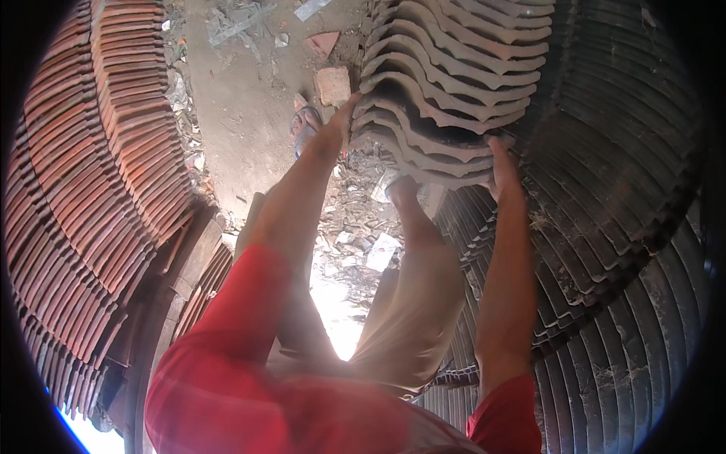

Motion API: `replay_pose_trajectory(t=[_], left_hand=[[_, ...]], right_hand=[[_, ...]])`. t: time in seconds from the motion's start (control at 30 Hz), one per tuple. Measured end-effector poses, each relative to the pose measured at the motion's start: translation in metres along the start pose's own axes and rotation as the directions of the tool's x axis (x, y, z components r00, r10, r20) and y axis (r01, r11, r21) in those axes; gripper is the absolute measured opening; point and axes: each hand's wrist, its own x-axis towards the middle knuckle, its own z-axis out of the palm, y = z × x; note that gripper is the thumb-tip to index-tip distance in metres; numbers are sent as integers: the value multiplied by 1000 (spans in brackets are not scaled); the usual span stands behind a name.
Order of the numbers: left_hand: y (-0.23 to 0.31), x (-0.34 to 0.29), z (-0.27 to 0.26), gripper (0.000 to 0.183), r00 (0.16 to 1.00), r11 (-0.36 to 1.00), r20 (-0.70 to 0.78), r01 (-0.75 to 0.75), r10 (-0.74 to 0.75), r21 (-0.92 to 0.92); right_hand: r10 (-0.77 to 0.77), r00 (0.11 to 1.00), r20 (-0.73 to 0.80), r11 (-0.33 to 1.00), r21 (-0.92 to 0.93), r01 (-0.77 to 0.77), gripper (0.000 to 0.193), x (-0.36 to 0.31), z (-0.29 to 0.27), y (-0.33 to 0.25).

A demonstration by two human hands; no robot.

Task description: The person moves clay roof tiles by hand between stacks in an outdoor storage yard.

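Note:
Several wavy grey-brown clay roof tiles (423,151), pressed together as one stack, are held between my two hands. At their left end my left hand (345,121) is closed on the edges, and its fingertips are hidden behind them. My right hand (502,166) grips the right end, its thumb near the upper corner. Just beyond lies a longer row of matching tiles (461,68). A dark gap parts this row from the held stack across the middle, while at the ends I cannot tell whether they touch.
Tall stacks of reddish tiles (128,129) rise on the left. Dark grey tile stacks (605,197) curve along the right. On the dirt ground (242,144) lie a brick piece (333,85), a broken tile shard (324,44) and scattered rubble (355,219) around my sandalled feet.

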Motion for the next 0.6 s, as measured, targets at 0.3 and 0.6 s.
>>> replay_pose_trajectory(t=[0.3, 0.6], left_hand=[[-31, -99, -26, 58, 991, 990, -71, 111, -117, -86], [-36, -395, -52, 73, 997, 999, 66, -38, 38, -7]], right_hand=[[-54, 945, -324, 991, -136, 11, 82, -102, -26, 115], [-234, 952, -199, 970, -110, 215, 66, -367, -16, 150]])
